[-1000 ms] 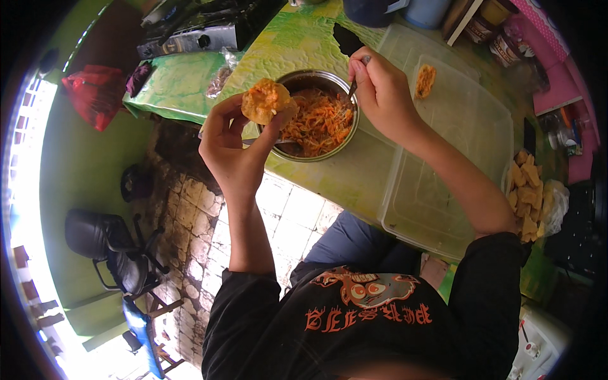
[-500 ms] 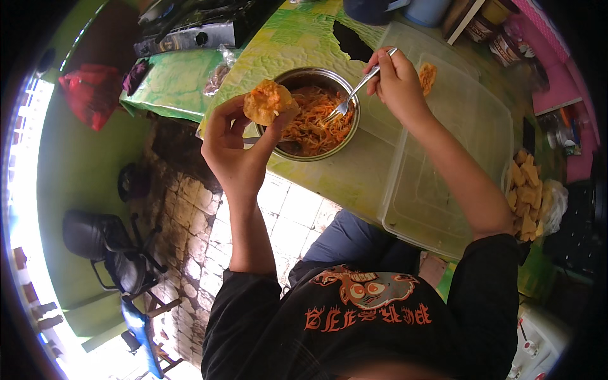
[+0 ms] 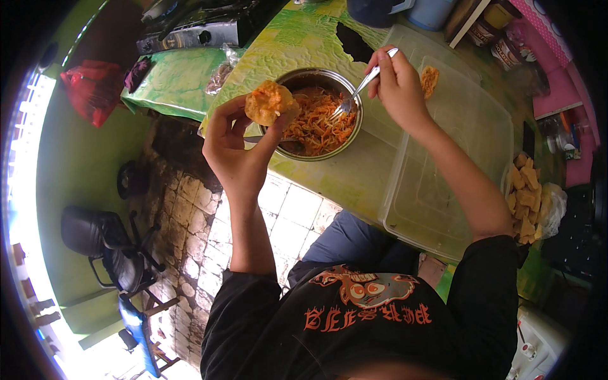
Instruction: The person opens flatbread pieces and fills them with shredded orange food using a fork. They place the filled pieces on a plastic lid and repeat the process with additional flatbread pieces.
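Note:
My left hand (image 3: 237, 142) pinches a golden fried tofu piece (image 3: 271, 103) with orange filling showing on top, held up over the near left rim of a round metal pot (image 3: 359, 120). Inside the pot lies a mix of shredded orange and pale vegetables (image 3: 320, 123). My right hand (image 3: 400, 85) grips a metal fork (image 3: 367, 79), its tines down at the vegetables. A spoon (image 3: 288, 143) rests in the pot beneath my left hand, its handle partly hidden by my fingers.
A clear plastic container (image 3: 437, 183) stands right of the pot, with one filled piece (image 3: 429, 81) at its far end. Several tan fried pieces (image 3: 524, 199) lie in a plastic bag at the right. A stove (image 3: 190, 35) is at the far left; a blue mug (image 3: 373, 9) stands at the back.
The fork tines have shifted slightly to the right and up within the vegetables. My left hand keeps the tofu piece in nearly the same place.

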The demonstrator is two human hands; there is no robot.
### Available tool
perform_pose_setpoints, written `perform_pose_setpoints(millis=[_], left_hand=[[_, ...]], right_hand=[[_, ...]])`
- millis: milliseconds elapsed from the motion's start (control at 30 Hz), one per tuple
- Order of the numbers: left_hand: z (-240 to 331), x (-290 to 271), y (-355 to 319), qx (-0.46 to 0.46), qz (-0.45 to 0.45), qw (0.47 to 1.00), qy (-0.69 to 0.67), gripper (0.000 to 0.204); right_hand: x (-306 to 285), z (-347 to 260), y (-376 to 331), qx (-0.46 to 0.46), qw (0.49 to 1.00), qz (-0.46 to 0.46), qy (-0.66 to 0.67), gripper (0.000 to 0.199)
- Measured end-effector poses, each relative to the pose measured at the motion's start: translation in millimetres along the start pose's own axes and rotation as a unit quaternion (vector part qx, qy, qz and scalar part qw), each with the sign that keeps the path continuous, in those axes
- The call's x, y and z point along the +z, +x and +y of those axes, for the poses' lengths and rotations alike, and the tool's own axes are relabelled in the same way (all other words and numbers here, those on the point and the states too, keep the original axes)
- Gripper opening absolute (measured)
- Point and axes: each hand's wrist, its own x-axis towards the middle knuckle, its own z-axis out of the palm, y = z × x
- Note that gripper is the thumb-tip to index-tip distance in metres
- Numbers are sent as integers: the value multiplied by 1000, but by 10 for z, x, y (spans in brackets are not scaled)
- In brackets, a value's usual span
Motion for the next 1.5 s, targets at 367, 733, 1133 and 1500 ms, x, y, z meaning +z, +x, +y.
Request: perform_pose_setpoints(millis=[367, 733, 1133, 1500], left_hand=[[26, 24, -21, -15, 1, 1000, 10, 43], [28, 5, -33, -4, -5, 1000, 3, 42], [-78, 227, -62, -25, -36, 996, 80, 38], [42, 319, -59, -44, -88, 993, 57, 36]], right_hand=[[230, 16, -201, -36, 997, -58, 41, 21], [-48, 113, -60, 159, 972, 35, 170, 27], [-421, -662, 232, 9, 978, 99, 184, 28], [-227, -912, 223, -62, 991, 26, 118, 25]])
